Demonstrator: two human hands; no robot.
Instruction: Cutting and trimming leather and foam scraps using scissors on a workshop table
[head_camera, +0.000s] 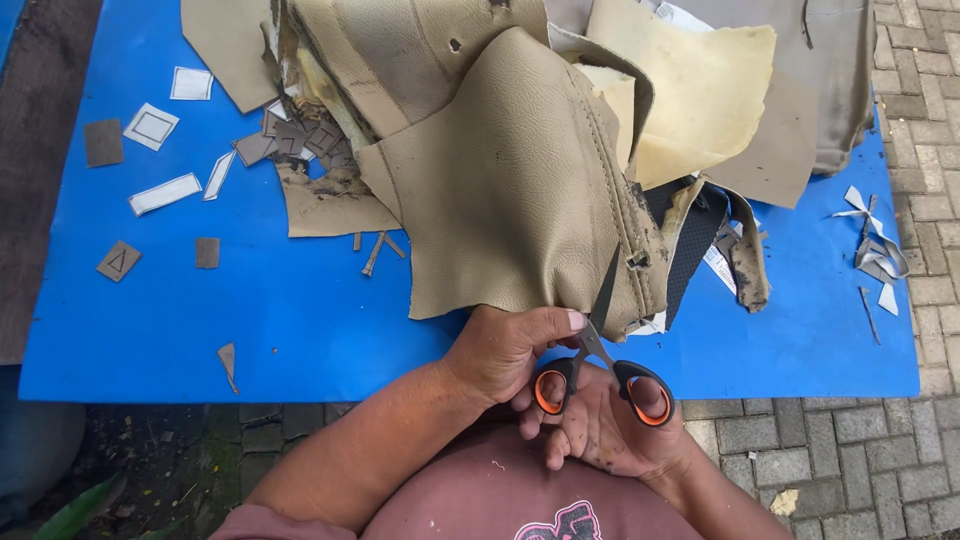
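Your right hand (615, 425) is closed through the orange-lined loops of the scissors (600, 375), palm up, at the bench's (300, 330) near edge; the blades run up into the tan leather (510, 190), which hangs over that edge; your left hand (505, 350) is curled around the leather's lower edge, thumb beside the pivot; small cut scraps (150, 127) lie toward the far left corner.
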